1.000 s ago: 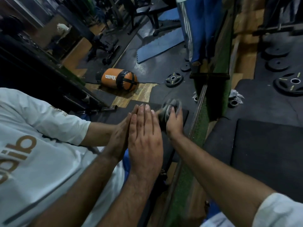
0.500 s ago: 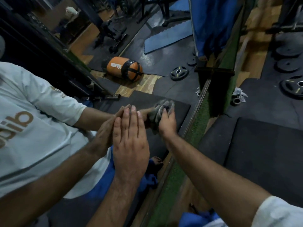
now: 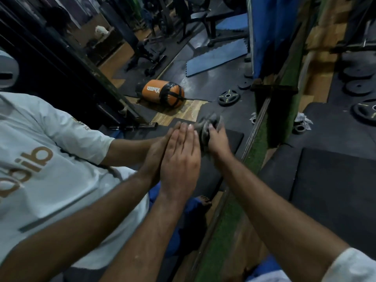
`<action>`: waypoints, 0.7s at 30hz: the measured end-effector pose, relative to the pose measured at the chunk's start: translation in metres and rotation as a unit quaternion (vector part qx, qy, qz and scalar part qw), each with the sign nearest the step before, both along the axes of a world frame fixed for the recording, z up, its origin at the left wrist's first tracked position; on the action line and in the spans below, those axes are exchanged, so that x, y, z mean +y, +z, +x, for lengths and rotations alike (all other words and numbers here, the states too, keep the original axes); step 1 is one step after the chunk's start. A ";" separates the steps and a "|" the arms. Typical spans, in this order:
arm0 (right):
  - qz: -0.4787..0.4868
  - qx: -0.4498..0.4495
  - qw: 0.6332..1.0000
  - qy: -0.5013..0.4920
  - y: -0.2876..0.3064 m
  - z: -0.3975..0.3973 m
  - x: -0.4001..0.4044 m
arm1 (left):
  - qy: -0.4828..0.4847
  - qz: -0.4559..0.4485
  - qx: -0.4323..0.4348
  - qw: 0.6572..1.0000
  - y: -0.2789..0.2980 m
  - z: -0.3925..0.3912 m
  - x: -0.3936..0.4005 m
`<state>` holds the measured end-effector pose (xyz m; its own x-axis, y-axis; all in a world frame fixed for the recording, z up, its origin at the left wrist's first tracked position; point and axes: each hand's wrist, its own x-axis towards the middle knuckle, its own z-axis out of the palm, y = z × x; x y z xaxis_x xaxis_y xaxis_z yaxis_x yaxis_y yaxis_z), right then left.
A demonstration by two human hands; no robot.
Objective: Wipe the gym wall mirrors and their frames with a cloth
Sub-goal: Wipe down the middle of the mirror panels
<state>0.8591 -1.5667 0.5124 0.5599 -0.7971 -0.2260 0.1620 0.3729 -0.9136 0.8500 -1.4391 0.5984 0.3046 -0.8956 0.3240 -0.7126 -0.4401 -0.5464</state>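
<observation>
Wall mirror [image 3: 126, 82]: large pane filling the left of the view, reflecting the gym floor, an orange bag [image 3: 162, 93] and a weight plate [image 3: 228, 97]. Mirror frame [image 3: 255, 129]: narrow strip running diagonally along the pane's right edge, beside a green turf strip [image 3: 256, 147]. Black floor mats [image 3: 333, 180]: to the right of the turf. Left hand [image 3: 180, 159]: laid flat against the glass, fingers straight and together, meeting its own reflection. Right hand [image 3: 216, 139]: fingers curled round the cloth, holding it against the glass just left of the frame. Cloth [image 3: 205, 127]: grey, bunched, blurred, touching the mirror beside the left fingertips.
</observation>
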 end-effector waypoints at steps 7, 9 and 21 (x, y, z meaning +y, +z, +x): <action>-0.172 -0.088 0.981 0.009 0.013 -0.020 0.030 | -0.011 -0.073 0.029 0.997 0.010 -0.015 0.040; -0.034 -0.023 0.999 -0.026 -0.037 0.000 0.041 | 0.021 -0.059 -0.012 0.998 0.012 -0.020 0.068; -0.361 -0.077 0.927 -0.064 0.038 -0.019 0.091 | 0.035 -0.024 -0.060 0.997 0.009 -0.019 0.100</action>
